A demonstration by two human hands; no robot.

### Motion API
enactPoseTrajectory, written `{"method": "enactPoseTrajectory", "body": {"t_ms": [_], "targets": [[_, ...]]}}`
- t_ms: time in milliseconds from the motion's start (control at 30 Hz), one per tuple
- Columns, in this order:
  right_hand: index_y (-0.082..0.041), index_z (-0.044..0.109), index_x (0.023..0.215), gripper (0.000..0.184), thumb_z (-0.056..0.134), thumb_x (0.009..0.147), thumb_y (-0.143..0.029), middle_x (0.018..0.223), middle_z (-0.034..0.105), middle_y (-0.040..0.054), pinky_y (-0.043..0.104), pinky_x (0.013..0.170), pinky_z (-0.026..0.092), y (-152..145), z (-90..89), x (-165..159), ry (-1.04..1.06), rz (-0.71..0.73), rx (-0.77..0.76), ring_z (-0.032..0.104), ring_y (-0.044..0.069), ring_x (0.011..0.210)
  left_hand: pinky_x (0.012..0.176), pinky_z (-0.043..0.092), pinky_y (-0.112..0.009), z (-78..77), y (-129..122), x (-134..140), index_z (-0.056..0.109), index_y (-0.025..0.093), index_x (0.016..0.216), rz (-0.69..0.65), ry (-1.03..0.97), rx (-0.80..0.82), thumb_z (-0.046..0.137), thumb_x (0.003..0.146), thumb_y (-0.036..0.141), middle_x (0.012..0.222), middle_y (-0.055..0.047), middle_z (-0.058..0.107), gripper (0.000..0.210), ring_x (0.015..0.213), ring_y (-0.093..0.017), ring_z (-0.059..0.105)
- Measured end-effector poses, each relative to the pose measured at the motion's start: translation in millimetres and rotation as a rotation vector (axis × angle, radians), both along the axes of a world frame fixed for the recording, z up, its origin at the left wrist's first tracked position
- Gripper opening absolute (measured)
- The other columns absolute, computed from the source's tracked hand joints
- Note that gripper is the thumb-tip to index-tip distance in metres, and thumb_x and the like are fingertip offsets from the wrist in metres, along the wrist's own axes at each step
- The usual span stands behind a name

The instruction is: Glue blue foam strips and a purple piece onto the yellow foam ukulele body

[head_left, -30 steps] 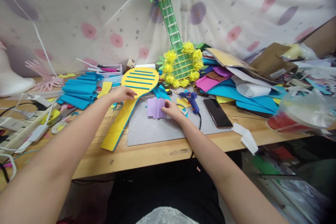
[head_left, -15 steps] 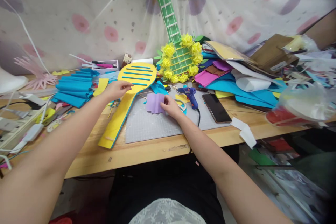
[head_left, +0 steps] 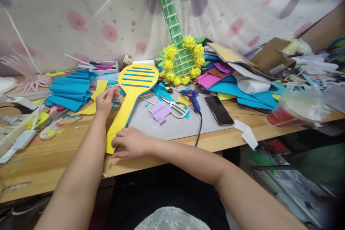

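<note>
At centre left of the frame, the left hand (head_left: 104, 101) rested beside the yellow paddle (head_left: 134, 86), fingers loosely curled, holding nothing clearly. The paddle lay flat across table (head_left: 54, 154) and mat (head_left: 172, 125). The right hand (head_left: 132, 143) pressed open on its handle end. It looked light, stiffish, bendable; best held by the handle. Scissors (head_left: 175, 106) lay right of it.

- The yellow paddle-shaped foam cutout (head_left: 131, 95) lies on the wooden counter (head_left: 54, 151), left of the grey cutting mat (head_left: 172, 125).
- The white-handled scissors (head_left: 175, 106) lie on this mat, right of the folded purple paper piece (head_left: 159, 112).
</note>
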State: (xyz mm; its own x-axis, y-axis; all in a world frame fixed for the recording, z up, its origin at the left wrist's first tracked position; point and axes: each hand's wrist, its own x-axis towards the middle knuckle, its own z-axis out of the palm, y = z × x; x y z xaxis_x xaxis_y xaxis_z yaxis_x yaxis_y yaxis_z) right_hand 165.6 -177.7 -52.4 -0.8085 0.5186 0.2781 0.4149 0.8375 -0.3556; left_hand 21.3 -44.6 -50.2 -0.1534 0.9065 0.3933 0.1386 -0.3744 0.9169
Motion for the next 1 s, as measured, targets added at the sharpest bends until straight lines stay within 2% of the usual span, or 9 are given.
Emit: {"method": "enactPoseTrajectory", "body": {"t_ms": [100, 267, 367, 467, 567, 667, 800, 900, 1000], "targets": [[-0.018, 0.059, 0.088, 0.037, 0.051, 0.079, -0.053, 0.087, 0.062, 0.0043, 0.03, 0.07, 0.037, -11, -8.3, -12, -0.035, 0.012, 0.002, 0.054, 0.018, 0.082, 0.049, 0.042, -0.021, 2.9, 6, -10, 0.066, 0.009, 0.087, 0.051, -0.091, -0.046, 0.05, 0.083, 0.031, 0.066, -0.002, 0.061, 0.027, 0.05, -0.008, 0.052], [-0.017, 0.059, 0.083, 0.034, 0.054, 0.075, -0.05, 0.087, 0.063, 0.0052, 0.033, 0.07, 0.039, -21, -9.1, -29, -0.079, 0.062, 0.074, 0.055, 0.02, 0.081, 0.045, 0.038, -0.018, 17.6, 27, -39, 0.06, 0.008, 0.09, 0.287, -0.425, -0.016, 0.037, 0.088, 0.028, 0.068, -0.001, 0.056, 0.031, 0.049, -0.005, 0.049], [-0.015, 0.059, 0.086, 0.025, 0.053, 0.077, -0.038, 0.088, 0.065, 0.0063, 0.033, 0.067, 0.041, -20, -11.7, -37, -0.127, -0.014, 0.111, 0.057, 0.021, 0.081, 0.047, 0.036, -0.016, 21.9, 33, -46, 0.056, 0.01, 0.091, 0.377, -0.54, -0.002, 0.04, 0.086, 0.036, 0.069, 0.001, 0.051, 0.031, 0.051, -0.003, 0.045], [-0.013, 0.06, 0.087, 0.02, 0.049, 0.081, -0.028, 0.088, 0.066, 0.0081, 0.033, 0.064, 0.042, -16, -12.1, -39, -0.187, -0.012, 0.135, 0.06, 0.021, 0.08, 0.048, 0.035, -0.014, 19.9, 35, -46, 0.053, 0.01, 0.092, 0.407, -0.497, -0.051, 0.05, 0.081, 0.04, 0.071, 0.003, 0.048, 0.032, 0.054, -0.002, 0.042], [-0.013, 0.062, 0.082, 0.013, 0.05, 0.078, -0.018, 0.086, 0.068, 0.0087, 0.031, 0.06, 0.041, -10, -3.5, -30, -0.265, 0.055, 0.095, 0.061, 0.021, 0.078, 0.048, 0.034, -0.014, 16.5, 35, -46, 0.05, 0.011, 0.093, 0.426, -0.359, -0.093, 0.052, 0.08, 0.036, 0.073, 0.002, 0.048, 0.028, 0.055, -0.002, 0.041], [-0.015, 0.062, 0.077, 0.011, 0.057, 0.071, -0.023, 0.084, 0.068, 0.0072, 0.027, 0.055, 0.037, 3, 11.8, -6, -0.311, 0.05, -0.062, 0.061, 0.02, 0.075, 0.049, 0.036, -0.016, 12.9, 30, -43, 0.051, 0.011, 0.092, 0.384, -0.174, -0.156, 0.049, 0.082, 0.031, 0.073, 0.001, 0.05, 0.023, 0.056, -0.004, 0.044], [-0.017, 0.06, 0.075, 0.012, 0.056, 0.07, -0.027, 0.077, 0.066, 0.0004, 0.022, 0.055, 0.033, 37, 22.5, 36, -0.135, -0.19, -0.296, 0.056, 0.012, 0.067, 0.062, 0.045, -0.026, 1.5, 8, -15, 0.058, 0.012, 0.093, 0.216, 0.256, -0.268, 0.053, 0.077, 0.037, 0.08, -0.005, 0.058, 0.029, 0.066, -0.012, 0.054], [-0.016, 0.058, 0.074, 0.008, 0.054, 0.069, -0.021, 0.072, 0.062, -0.0021, 0.019, 0.057, 0.033, 64, 17.6, 58, 0.073, -0.289, -0.356, 0.052, 0.008, 0.063, 0.078, 0.045, -0.035, -8.4, -9, 16, 0.053, 0.014, 0.109, 0.155, 0.716, -0.29, 0.064, 0.062, 0.053, 0.104, -0.013, 0.06, 0.062, 0.091, -0.024, 0.058], [-0.015, 0.056, 0.074, 0.006, 0.055, 0.068, -0.018, 0.069, 0.059, -0.0029, 0.019, 0.057, 0.034, 82, 12.0, 69, 0.216, -0.412, -0.378, 0.051, 0.008, 0.062, 0.083, 0.043, -0.04, -11.2, -18, 36, 0.05, 0.012, 0.114, 0.124, 0.928, -0.338, 0.067, 0.059, 0.053, 0.113, -0.019, 0.057, 0.07, 0.106, -0.033, 0.053]]}}
